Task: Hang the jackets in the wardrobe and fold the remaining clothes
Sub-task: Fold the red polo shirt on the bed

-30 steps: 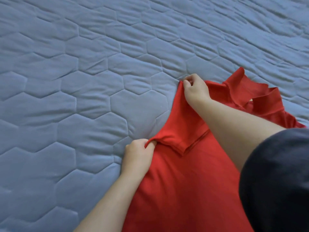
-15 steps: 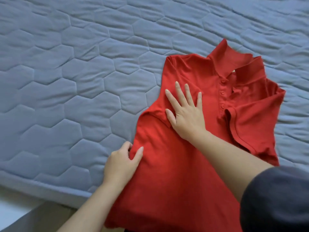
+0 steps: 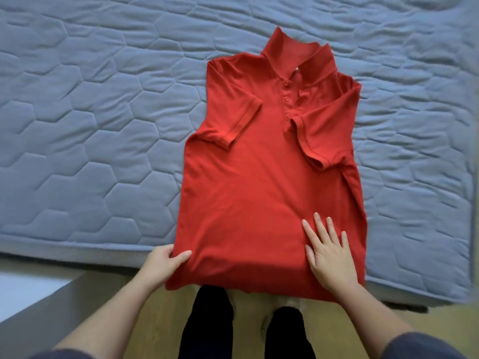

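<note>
A red polo shirt (image 3: 259, 182) lies face up on the bed, collar at the far end, both short sleeves folded inward over the chest. Its hem hangs a little over the bed's near edge. My left hand (image 3: 163, 263) grips the shirt's lower left edge, thumb on top of the fabric and fingers under it. My right hand (image 3: 329, 252) lies flat on the lower right part of the shirt, fingers straight and spread.
The grey quilted bedspread (image 3: 90, 125) covers the bed on all sides of the shirt. Below the bed's near edge are a wooden floor (image 3: 160, 307) and my dark-trousered legs (image 3: 207, 322). A pale surface (image 3: 26, 288) sits at the lower left.
The left sleeve has been folded inward and let go. Both hands slid from the shoulder area down to the hem. The view pulled back, showing the whole shirt and the bed's edge.
</note>
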`<action>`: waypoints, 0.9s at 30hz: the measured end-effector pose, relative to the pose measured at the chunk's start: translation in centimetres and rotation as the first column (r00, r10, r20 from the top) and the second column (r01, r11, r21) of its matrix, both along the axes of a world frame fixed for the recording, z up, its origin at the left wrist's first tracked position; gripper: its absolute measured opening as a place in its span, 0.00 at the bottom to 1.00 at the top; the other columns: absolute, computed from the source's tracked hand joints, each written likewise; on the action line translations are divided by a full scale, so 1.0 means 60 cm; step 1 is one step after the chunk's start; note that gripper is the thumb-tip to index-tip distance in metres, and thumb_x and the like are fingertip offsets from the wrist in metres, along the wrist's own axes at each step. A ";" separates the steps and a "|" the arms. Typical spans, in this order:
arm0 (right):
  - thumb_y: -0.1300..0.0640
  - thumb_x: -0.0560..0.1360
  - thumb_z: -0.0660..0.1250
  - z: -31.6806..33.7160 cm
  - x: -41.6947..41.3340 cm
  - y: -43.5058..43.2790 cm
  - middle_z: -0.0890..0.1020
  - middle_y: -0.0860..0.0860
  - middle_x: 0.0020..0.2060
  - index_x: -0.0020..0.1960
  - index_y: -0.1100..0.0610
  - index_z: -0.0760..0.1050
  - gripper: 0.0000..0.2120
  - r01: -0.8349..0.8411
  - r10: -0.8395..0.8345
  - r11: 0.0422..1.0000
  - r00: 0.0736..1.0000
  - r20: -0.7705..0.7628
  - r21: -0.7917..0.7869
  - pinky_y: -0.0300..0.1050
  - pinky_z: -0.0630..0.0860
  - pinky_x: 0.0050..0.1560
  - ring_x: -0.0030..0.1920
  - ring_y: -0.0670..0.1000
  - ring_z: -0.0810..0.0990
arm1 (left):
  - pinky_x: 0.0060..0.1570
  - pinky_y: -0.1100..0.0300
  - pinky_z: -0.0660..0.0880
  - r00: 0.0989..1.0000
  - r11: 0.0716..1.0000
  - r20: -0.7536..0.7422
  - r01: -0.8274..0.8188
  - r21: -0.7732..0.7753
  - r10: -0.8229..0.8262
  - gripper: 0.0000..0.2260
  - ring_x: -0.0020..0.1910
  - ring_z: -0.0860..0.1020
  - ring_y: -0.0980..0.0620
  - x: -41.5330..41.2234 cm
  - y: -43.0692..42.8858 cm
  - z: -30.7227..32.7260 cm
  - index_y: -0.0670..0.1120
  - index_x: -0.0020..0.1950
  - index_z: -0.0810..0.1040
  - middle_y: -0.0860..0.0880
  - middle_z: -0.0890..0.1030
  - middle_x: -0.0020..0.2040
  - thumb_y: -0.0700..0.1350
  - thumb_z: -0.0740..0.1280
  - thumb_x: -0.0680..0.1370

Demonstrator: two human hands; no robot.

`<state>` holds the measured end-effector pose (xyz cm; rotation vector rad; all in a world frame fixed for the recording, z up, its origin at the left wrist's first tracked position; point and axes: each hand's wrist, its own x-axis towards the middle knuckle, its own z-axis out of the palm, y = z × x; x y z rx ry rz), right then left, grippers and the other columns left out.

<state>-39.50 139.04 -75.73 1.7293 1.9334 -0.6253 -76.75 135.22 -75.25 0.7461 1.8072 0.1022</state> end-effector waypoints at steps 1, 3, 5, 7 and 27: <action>0.48 0.80 0.55 0.003 0.008 -0.017 0.45 0.47 0.78 0.77 0.42 0.45 0.29 0.064 -0.064 0.998 0.998 0.016 -0.012 0.60 0.54 0.73 0.78 0.56 0.45 | 0.36 0.60 0.71 0.999 0.999 0.009 0.050 -0.021 -0.050 0.05 0.36 0.77 0.56 -0.001 -0.004 0.004 0.44 0.41 0.82 0.50 0.83 0.37 0.44 0.72 0.75; 0.49 0.80 0.56 0.011 0.023 -0.052 0.45 0.48 0.78 0.78 0.43 0.47 0.30 0.209 -0.208 0.977 0.977 0.037 -0.030 0.59 0.57 0.72 0.78 0.58 0.47 | 0.34 0.65 0.72 0.994 0.993 0.031 0.111 -0.050 -0.109 0.03 0.37 0.78 0.57 -0.004 -0.014 0.009 0.44 0.43 0.82 0.50 0.83 0.38 0.44 0.72 0.74; 0.51 0.80 0.58 0.019 0.038 -0.088 0.48 0.50 0.78 0.78 0.45 0.50 0.29 0.365 -0.364 0.930 0.931 0.022 -0.041 0.60 0.60 0.72 0.77 0.60 0.49 | 0.35 0.67 0.74 0.994 0.993 0.031 0.105 -0.063 -0.103 0.02 0.38 0.79 0.56 -0.005 -0.031 0.009 0.45 0.45 0.82 0.50 0.84 0.39 0.42 0.73 0.74; 0.55 0.79 0.60 0.022 0.055 -0.120 0.50 0.51 0.78 0.78 0.49 0.53 0.30 0.488 -0.488 0.873 0.871 -0.056 -0.017 0.58 0.60 0.71 0.76 0.61 0.50 | 0.38 0.65 0.74 0.995 0.994 -0.004 0.099 -0.051 -0.100 0.02 0.41 0.79 0.54 -0.004 -0.054 0.008 0.46 0.45 0.82 0.50 0.84 0.40 0.41 0.73 0.74; 0.61 0.76 0.68 0.066 0.166 -0.241 0.78 0.58 0.43 0.39 0.58 0.75 0.07 0.922 -0.951 0.155 0.043 -0.306 -0.354 0.43 0.78 0.31 0.37 0.53 0.75 | 0.55 0.51 0.73 0.884 0.967 -0.398 -0.199 0.157 0.246 0.13 0.53 0.78 0.38 0.051 -0.183 0.083 0.38 0.57 0.81 0.37 0.82 0.52 0.45 0.66 0.78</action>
